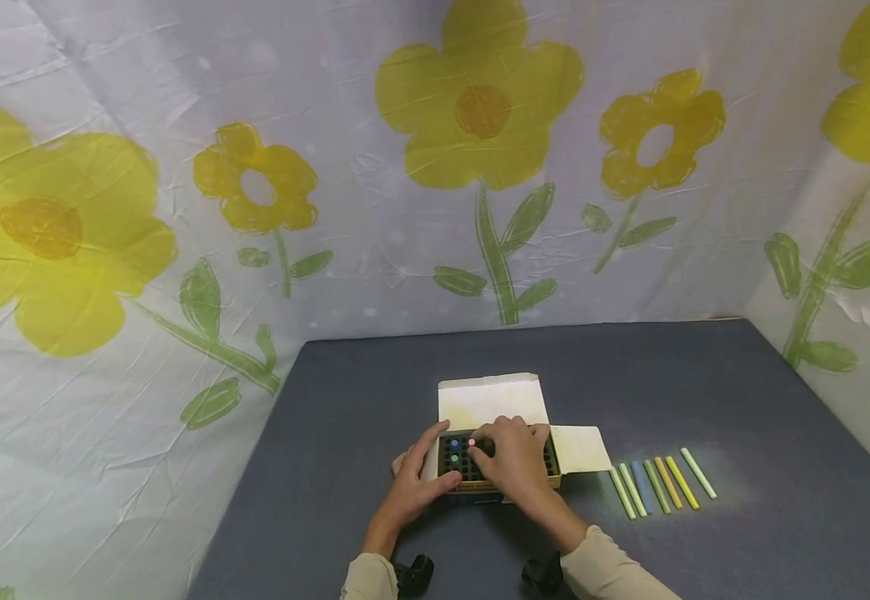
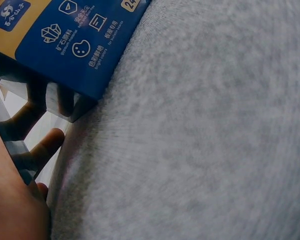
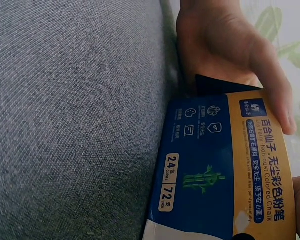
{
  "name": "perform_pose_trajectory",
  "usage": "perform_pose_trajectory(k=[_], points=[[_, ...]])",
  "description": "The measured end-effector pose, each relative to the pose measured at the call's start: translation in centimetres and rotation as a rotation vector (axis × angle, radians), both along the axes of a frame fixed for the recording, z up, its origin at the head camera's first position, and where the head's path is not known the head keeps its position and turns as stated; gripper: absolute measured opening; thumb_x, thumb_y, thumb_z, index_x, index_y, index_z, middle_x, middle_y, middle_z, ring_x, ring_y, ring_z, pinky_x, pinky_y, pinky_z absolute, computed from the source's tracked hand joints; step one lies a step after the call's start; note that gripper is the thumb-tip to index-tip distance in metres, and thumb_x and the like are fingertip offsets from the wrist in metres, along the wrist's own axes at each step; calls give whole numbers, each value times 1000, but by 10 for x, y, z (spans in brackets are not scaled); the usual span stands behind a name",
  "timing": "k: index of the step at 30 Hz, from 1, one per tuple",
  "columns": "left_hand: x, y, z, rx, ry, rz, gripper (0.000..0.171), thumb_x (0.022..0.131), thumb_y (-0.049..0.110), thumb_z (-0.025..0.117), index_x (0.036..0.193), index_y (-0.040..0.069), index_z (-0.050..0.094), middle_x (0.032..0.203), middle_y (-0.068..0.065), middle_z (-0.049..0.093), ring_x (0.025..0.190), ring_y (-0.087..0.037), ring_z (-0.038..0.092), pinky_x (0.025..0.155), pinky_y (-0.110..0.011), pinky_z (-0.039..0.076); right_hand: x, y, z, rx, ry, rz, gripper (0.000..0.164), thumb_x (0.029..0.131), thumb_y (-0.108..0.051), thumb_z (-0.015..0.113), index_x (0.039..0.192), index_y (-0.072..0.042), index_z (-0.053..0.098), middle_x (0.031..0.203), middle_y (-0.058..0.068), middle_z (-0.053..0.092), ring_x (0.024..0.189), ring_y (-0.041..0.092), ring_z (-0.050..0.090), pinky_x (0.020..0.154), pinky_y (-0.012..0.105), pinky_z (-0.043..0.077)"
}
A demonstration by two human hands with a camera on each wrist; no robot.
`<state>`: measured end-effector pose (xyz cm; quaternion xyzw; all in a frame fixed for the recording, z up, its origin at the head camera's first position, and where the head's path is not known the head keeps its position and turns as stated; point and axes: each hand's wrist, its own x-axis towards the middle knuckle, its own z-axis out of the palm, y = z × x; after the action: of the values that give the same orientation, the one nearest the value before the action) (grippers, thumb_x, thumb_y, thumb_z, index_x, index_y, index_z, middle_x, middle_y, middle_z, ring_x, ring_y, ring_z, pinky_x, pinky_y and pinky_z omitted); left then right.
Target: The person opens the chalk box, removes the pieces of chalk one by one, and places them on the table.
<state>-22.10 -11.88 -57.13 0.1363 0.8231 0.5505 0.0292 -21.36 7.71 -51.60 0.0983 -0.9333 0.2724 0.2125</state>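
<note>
A blue and yellow chalk box [image 3: 200,165] stands on the table with its lid flaps spread, showing a dark holder with round holes. My left hand [image 1: 414,483] grips the box's left side, its thumb [image 3: 272,85] over the front edge in the right wrist view. Over the holder, my right hand [image 1: 516,460] pinches a pink chalk stick [image 1: 472,442], of which only the end shows. A blue chalk [image 1: 454,444] and a green chalk [image 1: 455,459] sit in holes at the left. My right fingers hide part of the holder.
Several chalk sticks [image 1: 663,485] lie in a slanted row on the dark table [image 1: 375,392] to the right of the box. White flaps [image 1: 583,448] stick out at its back and right. A flowered cloth [image 1: 375,250] hangs behind.
</note>
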Motion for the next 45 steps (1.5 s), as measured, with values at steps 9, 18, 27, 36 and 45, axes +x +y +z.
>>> perform_pose_trajectory(k=[9,18,27,36,45], points=[[1,-1,0,5,-7,-11,76,85,38,80,151,47,43,151,0,50,139,-40,16,102,-68,22,1,0,1,-10,-13,2,10,80,-25,87,87,-21,82,75,-3,66,70,15,47,77,48,27],[0,-1,-1,1,-4,-18,78,85,37,80,152,46,42,151,-1,50,139,-40,18,102,-67,22,1,1,3,-43,-30,11,9,82,-24,86,88,-19,82,76,-2,67,70,15,46,77,47,26],[-1,0,0,16,-3,-14,78,84,32,81,152,45,43,147,1,53,138,-37,20,101,-63,22,2,4,5,-129,-17,43,13,82,-20,85,94,-16,80,85,1,73,77,20,56,80,48,25],[-1,-1,0,19,4,-26,79,84,32,80,153,45,42,148,3,53,137,-35,22,101,-62,20,1,5,5,-192,-29,113,14,85,-16,83,99,-15,79,87,0,76,76,15,54,81,45,22],[0,-1,1,15,0,-22,79,84,33,80,152,44,43,146,0,54,137,-35,23,101,-62,21,1,9,3,-250,-18,169,14,86,-16,82,99,-18,77,81,-6,72,72,12,51,81,44,22]])
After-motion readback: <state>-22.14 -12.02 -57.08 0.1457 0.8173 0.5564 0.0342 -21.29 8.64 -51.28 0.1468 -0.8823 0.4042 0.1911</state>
